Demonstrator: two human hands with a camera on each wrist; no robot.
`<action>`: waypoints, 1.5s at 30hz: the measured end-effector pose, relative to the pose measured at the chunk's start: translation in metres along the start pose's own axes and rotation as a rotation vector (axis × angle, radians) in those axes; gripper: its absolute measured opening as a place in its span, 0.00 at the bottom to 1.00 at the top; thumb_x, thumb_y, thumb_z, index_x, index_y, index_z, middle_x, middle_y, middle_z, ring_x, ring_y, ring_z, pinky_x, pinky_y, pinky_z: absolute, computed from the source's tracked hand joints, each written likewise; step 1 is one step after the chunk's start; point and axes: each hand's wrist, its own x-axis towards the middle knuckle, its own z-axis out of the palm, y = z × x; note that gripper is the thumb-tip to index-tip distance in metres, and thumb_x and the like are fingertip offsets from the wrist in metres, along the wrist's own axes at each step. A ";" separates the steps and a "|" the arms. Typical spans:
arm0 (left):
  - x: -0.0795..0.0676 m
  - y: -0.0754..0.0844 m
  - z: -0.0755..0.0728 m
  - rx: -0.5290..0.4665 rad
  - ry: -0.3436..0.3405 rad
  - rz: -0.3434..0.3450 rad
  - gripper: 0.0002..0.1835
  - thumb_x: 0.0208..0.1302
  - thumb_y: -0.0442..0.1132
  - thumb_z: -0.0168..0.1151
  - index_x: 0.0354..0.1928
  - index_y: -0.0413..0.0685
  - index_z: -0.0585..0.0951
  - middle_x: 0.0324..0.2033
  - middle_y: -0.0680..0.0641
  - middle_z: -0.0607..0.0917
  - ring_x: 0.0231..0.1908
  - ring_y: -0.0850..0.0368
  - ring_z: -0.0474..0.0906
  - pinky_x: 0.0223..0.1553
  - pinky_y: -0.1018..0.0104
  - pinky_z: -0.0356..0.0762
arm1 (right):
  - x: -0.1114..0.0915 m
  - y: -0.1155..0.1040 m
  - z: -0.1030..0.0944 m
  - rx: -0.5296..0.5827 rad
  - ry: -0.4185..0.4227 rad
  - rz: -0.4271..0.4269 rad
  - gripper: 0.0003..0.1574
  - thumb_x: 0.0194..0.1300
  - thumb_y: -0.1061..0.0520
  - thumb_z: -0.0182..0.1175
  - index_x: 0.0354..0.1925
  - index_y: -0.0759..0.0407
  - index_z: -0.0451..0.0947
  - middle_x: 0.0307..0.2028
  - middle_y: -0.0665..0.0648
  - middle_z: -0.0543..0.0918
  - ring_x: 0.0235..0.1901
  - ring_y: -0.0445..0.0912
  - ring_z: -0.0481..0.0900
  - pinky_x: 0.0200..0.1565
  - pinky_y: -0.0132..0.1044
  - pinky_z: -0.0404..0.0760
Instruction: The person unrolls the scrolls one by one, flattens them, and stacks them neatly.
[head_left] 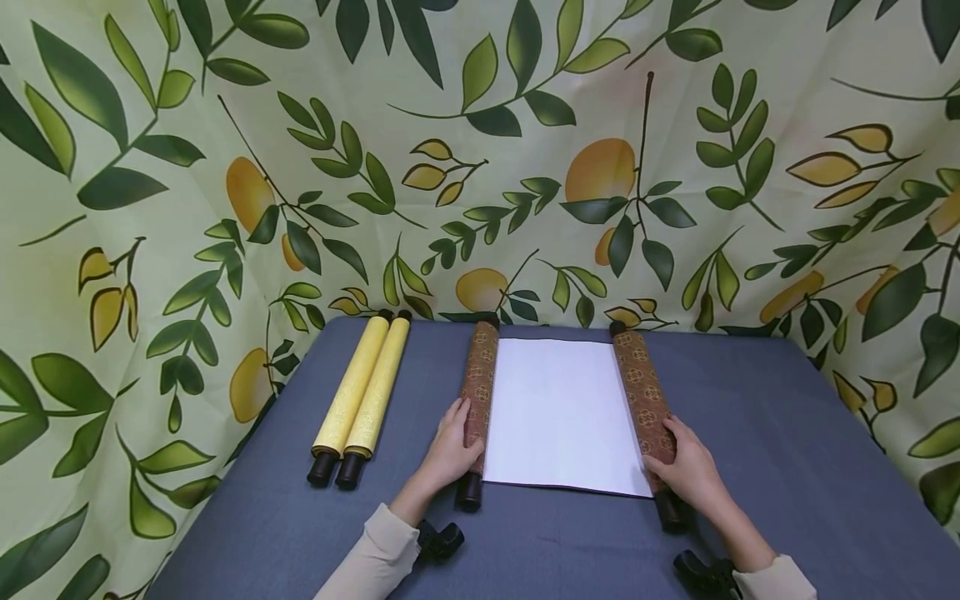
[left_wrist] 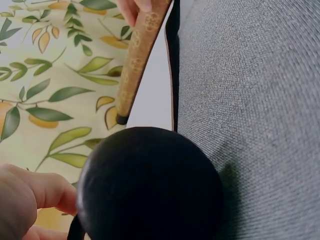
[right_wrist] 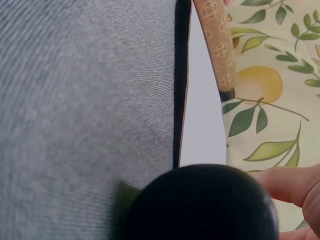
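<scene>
A brown patterned scroll lies partly unrolled, with a blank white sheet (head_left: 566,417) between its left roll (head_left: 481,367) and right roll (head_left: 637,367). Around the lower part of the left roll, my left hand (head_left: 452,450) curls its fingers and thumb. My right hand (head_left: 690,471) grips the right roll at about the same height. A black end knob (left_wrist: 150,185) fills the lower middle of the left wrist view. Another black knob (right_wrist: 202,205) covers much of the right wrist view's bottom. Both knobs partly hide the hands' grip there.
Two yellow rolled scrolls (head_left: 352,387) with black ends lie side by side on the left of the blue-grey cloth (head_left: 570,542). A leaf-and-fruit patterned curtain (head_left: 525,167) stands behind the table and along its sides.
</scene>
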 end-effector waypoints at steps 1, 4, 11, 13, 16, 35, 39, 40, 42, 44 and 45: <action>0.000 -0.001 0.000 0.001 0.001 0.002 0.38 0.55 0.32 0.57 0.68 0.25 0.59 0.70 0.26 0.58 0.69 0.28 0.55 0.66 0.36 0.60 | 0.000 0.000 0.000 0.001 -0.006 0.006 0.47 0.59 0.57 0.64 0.65 0.82 0.54 0.67 0.84 0.53 0.65 0.76 0.55 0.62 0.67 0.64; 0.000 -0.002 0.000 0.005 -0.005 -0.004 0.38 0.56 0.33 0.57 0.68 0.25 0.60 0.70 0.26 0.58 0.70 0.27 0.55 0.66 0.36 0.60 | 0.001 0.002 0.000 0.000 -0.019 0.017 0.50 0.58 0.57 0.65 0.66 0.83 0.52 0.67 0.84 0.52 0.65 0.76 0.54 0.62 0.67 0.64; 0.000 -0.003 -0.001 0.015 0.000 -0.008 0.41 0.55 0.34 0.65 0.68 0.24 0.59 0.71 0.26 0.56 0.70 0.27 0.54 0.66 0.36 0.61 | 0.001 0.002 -0.001 -0.029 -0.018 0.019 0.48 0.58 0.58 0.62 0.65 0.86 0.52 0.66 0.86 0.52 0.65 0.77 0.55 0.62 0.66 0.64; 0.000 -0.003 -0.001 0.017 0.007 -0.003 0.41 0.54 0.34 0.66 0.67 0.23 0.60 0.71 0.27 0.56 0.70 0.28 0.54 0.67 0.37 0.60 | 0.002 0.002 -0.001 -0.040 -0.011 0.015 0.48 0.57 0.58 0.61 0.64 0.87 0.53 0.66 0.87 0.53 0.65 0.77 0.56 0.62 0.66 0.65; 0.000 -0.004 -0.002 0.021 0.012 0.010 0.41 0.53 0.33 0.66 0.66 0.21 0.60 0.71 0.28 0.58 0.70 0.28 0.54 0.68 0.37 0.58 | 0.002 0.002 -0.002 -0.050 -0.011 0.021 0.48 0.57 0.57 0.61 0.63 0.88 0.54 0.65 0.87 0.54 0.64 0.77 0.56 0.62 0.66 0.65; -0.002 -0.003 -0.006 0.050 0.011 0.022 0.37 0.54 0.32 0.64 0.65 0.22 0.64 0.71 0.27 0.57 0.70 0.27 0.52 0.67 0.34 0.56 | -0.004 0.006 0.000 -0.062 0.062 0.008 0.47 0.55 0.59 0.65 0.62 0.87 0.56 0.62 0.85 0.60 0.60 0.77 0.62 0.59 0.65 0.68; -0.001 -0.003 -0.006 0.062 0.001 0.014 0.38 0.54 0.32 0.65 0.65 0.21 0.63 0.71 0.27 0.58 0.71 0.28 0.53 0.68 0.35 0.56 | -0.003 0.006 -0.001 -0.053 0.051 0.026 0.47 0.56 0.59 0.64 0.62 0.87 0.55 0.62 0.86 0.60 0.61 0.77 0.61 0.60 0.66 0.67; -0.001 -0.003 -0.006 0.060 -0.002 0.008 0.38 0.55 0.32 0.65 0.65 0.21 0.62 0.71 0.27 0.58 0.71 0.28 0.53 0.69 0.36 0.56 | -0.002 0.006 -0.001 -0.049 0.047 0.030 0.47 0.56 0.59 0.64 0.62 0.87 0.55 0.62 0.86 0.59 0.61 0.77 0.61 0.60 0.66 0.67; -0.001 -0.003 -0.006 0.062 -0.003 0.007 0.38 0.55 0.31 0.64 0.65 0.21 0.62 0.71 0.27 0.57 0.71 0.28 0.53 0.69 0.37 0.56 | -0.001 0.006 -0.001 -0.043 0.035 0.041 0.47 0.57 0.60 0.63 0.63 0.87 0.54 0.63 0.86 0.58 0.61 0.77 0.60 0.61 0.66 0.66; 0.000 -0.004 -0.006 0.058 -0.004 0.006 0.37 0.56 0.30 0.64 0.65 0.20 0.61 0.71 0.26 0.57 0.71 0.28 0.53 0.69 0.37 0.56 | 0.000 0.006 -0.002 -0.039 0.022 0.051 0.47 0.58 0.60 0.62 0.64 0.88 0.53 0.63 0.87 0.57 0.62 0.77 0.59 0.61 0.66 0.65; 0.000 -0.003 -0.006 0.058 -0.006 0.008 0.37 0.56 0.30 0.64 0.65 0.20 0.61 0.71 0.26 0.57 0.70 0.27 0.53 0.69 0.37 0.56 | 0.000 0.006 -0.002 -0.034 0.015 0.058 0.47 0.58 0.60 0.62 0.64 0.88 0.52 0.63 0.87 0.57 0.62 0.77 0.59 0.62 0.66 0.65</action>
